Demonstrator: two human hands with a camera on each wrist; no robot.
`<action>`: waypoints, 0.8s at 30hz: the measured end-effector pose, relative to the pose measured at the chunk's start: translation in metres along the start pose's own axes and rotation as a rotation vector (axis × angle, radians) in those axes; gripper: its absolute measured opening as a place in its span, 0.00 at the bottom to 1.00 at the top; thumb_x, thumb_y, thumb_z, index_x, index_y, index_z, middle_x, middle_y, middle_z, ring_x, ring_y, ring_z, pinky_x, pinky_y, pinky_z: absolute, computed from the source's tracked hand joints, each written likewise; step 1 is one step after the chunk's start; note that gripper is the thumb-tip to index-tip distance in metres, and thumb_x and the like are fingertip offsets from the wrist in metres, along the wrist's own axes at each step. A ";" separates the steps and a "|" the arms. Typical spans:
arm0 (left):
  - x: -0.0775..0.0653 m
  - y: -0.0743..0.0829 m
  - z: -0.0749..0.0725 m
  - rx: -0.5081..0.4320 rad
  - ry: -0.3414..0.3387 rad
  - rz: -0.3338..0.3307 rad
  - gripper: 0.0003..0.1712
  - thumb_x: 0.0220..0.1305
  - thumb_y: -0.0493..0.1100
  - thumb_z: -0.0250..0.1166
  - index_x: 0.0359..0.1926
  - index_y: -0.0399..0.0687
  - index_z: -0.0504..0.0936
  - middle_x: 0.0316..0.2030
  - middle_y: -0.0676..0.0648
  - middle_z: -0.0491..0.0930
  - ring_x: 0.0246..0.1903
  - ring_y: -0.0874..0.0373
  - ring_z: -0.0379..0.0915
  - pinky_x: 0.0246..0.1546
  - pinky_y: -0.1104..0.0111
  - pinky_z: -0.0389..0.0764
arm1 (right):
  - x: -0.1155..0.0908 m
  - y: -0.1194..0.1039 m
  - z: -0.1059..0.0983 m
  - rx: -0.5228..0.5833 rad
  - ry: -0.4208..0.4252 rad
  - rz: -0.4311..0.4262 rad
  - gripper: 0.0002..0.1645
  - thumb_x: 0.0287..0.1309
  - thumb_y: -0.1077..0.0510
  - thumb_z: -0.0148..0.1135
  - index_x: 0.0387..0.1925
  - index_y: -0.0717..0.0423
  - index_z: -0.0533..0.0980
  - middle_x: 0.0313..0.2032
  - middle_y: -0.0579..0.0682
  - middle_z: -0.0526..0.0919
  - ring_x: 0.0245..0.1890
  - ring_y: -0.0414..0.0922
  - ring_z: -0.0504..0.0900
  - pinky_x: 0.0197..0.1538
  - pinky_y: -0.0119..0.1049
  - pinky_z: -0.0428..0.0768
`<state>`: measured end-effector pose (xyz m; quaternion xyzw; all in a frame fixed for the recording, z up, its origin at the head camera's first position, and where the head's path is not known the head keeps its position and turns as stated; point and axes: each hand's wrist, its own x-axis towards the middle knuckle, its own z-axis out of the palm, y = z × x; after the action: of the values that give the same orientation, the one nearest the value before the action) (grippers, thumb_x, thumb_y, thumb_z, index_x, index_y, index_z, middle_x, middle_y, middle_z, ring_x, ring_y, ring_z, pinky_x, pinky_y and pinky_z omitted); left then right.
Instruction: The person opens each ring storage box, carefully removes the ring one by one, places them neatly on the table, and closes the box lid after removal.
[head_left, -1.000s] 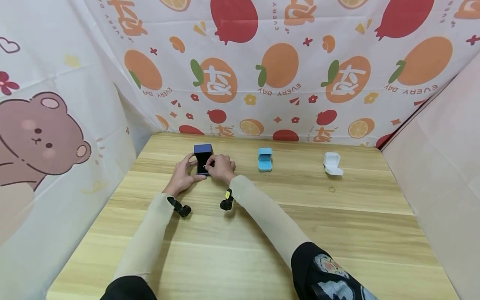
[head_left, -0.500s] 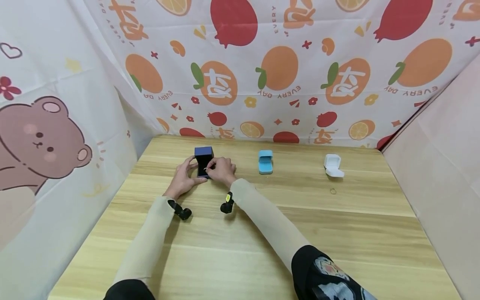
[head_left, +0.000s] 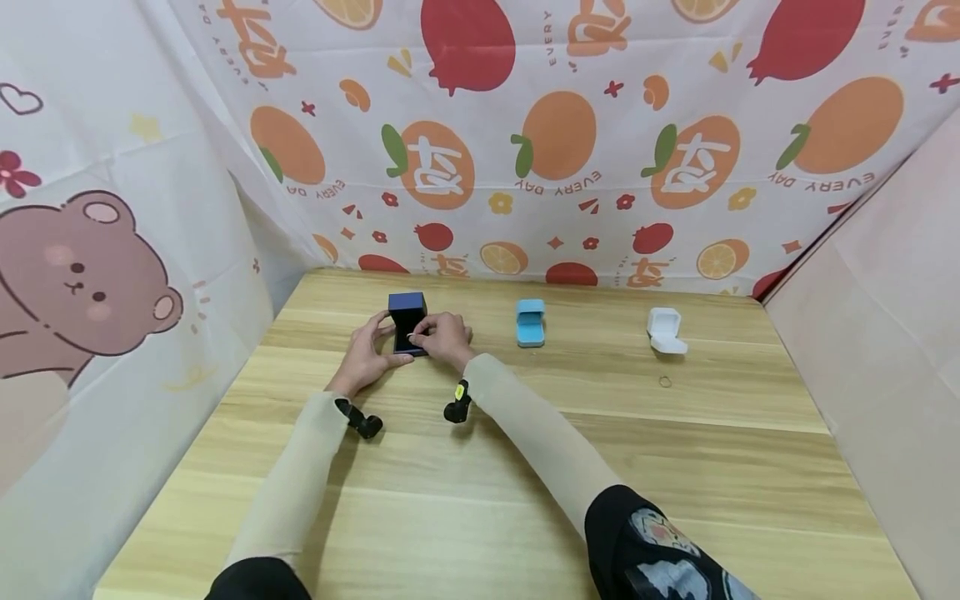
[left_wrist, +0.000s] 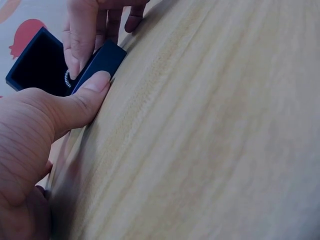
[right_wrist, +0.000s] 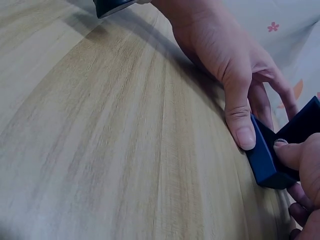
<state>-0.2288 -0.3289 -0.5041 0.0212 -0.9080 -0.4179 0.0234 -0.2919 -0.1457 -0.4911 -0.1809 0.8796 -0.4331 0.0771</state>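
A dark blue ring box (head_left: 407,302) stands with its lid up at the left of the table. My left hand (head_left: 363,358) grips it from the left, the thumb along its front side in the left wrist view. Between the right hand's (head_left: 446,340) thumb and finger is a silvery ring (left_wrist: 67,78), pinched at the dark inside of the box. In the right wrist view the ring's textured band (right_wrist: 281,140) shows just above the thumb tip. Whether the ring sits in the slot cannot be told. The right fingers hide part of the box's inside.
A light blue ring box (head_left: 530,325) stands with its lid up at the middle back of the wooden table (head_left: 480,500). Farther right is a white box (head_left: 665,331), lid up too. A thin ring (head_left: 664,382) lies in front of it. Printed cloth hangs behind.
Both hands stay at the dark blue box, with the ring still pinched in the right. The right wrist has shifted very slightly. The other boxes have not moved.
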 end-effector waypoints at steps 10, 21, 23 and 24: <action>-0.001 -0.001 0.001 -0.012 -0.004 -0.024 0.62 0.56 0.50 0.78 0.81 0.57 0.47 0.72 0.36 0.68 0.80 0.38 0.36 0.78 0.38 0.39 | 0.000 0.002 -0.002 0.019 0.009 -0.031 0.07 0.59 0.47 0.73 0.31 0.44 0.89 0.36 0.42 0.91 0.55 0.49 0.79 0.60 0.53 0.66; -0.001 -0.001 0.003 -0.022 0.008 -0.033 0.60 0.56 0.50 0.78 0.81 0.59 0.49 0.72 0.37 0.69 0.79 0.39 0.38 0.76 0.37 0.41 | -0.001 0.004 -0.004 0.030 0.036 -0.060 0.07 0.59 0.47 0.73 0.32 0.43 0.91 0.48 0.42 0.90 0.59 0.50 0.78 0.61 0.54 0.68; -0.001 0.000 0.003 -0.026 0.005 -0.031 0.60 0.56 0.49 0.78 0.81 0.59 0.49 0.72 0.36 0.69 0.79 0.39 0.38 0.76 0.37 0.40 | 0.000 0.004 -0.004 0.020 0.038 -0.060 0.06 0.59 0.47 0.73 0.32 0.42 0.91 0.48 0.41 0.90 0.59 0.50 0.78 0.61 0.54 0.68; 0.000 0.000 0.003 -0.027 0.005 -0.032 0.60 0.56 0.49 0.78 0.81 0.58 0.49 0.72 0.36 0.69 0.79 0.39 0.38 0.76 0.36 0.41 | 0.001 0.004 -0.004 0.015 0.038 -0.056 0.06 0.59 0.47 0.73 0.32 0.41 0.91 0.49 0.41 0.89 0.59 0.50 0.77 0.61 0.54 0.68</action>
<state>-0.2285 -0.3266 -0.5058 0.0366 -0.9018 -0.4302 0.0194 -0.2946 -0.1412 -0.4920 -0.1964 0.8723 -0.4451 0.0496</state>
